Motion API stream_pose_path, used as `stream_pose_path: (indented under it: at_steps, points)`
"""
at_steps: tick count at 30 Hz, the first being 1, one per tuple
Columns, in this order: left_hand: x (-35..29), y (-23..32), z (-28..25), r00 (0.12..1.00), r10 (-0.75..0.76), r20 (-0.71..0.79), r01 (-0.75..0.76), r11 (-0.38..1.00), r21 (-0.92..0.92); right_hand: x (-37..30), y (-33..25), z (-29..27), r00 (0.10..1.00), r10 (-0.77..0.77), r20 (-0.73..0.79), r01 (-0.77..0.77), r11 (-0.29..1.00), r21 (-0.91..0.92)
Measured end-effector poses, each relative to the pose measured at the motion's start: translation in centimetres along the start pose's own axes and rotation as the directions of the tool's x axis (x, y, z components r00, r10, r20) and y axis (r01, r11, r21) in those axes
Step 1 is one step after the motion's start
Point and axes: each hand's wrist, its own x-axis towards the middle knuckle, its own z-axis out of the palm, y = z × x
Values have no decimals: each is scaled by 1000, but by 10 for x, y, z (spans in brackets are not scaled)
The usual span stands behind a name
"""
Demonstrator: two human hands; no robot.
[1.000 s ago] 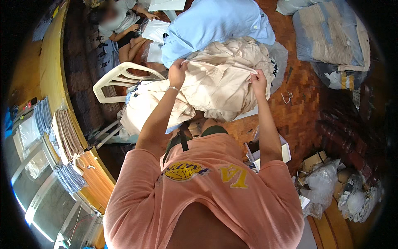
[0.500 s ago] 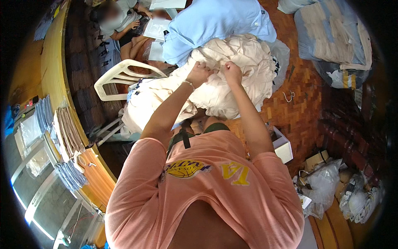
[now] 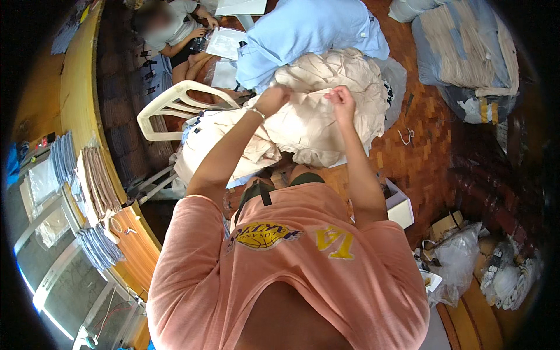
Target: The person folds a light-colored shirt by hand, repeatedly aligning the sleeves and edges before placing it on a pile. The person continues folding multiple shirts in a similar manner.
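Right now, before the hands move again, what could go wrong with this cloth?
The cream cloth lies crumpled under the left hand and right hand, so a pull might bunch or crease it further.

The blue cloth sits right against its far side and could get dragged along.

A loose white cord on the wooden floor might catch a foot.

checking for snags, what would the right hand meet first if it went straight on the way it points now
Most likely the bunched cream fabric ahead of the right hand, with the light blue cloth beyond. Depth is unclear, so it might pass above.
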Motion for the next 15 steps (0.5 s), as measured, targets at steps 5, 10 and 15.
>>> stream_pose_path:
  at_steps: [5,10,15]
  points:
    - [-19,47,-94,999,-35,-10,30,942,-334,-26,-90,-3,983,-183,22,183,983,-29]
    - [-55,136,-167,939,277,-205,-329,898,-293,-56,-222,-13,896,-444,20,443,891,-95]
    - [-93,251,-256,860,342,-378,-502,703,-504,-75,-374,-12,540,-841,-40,840,535,90]
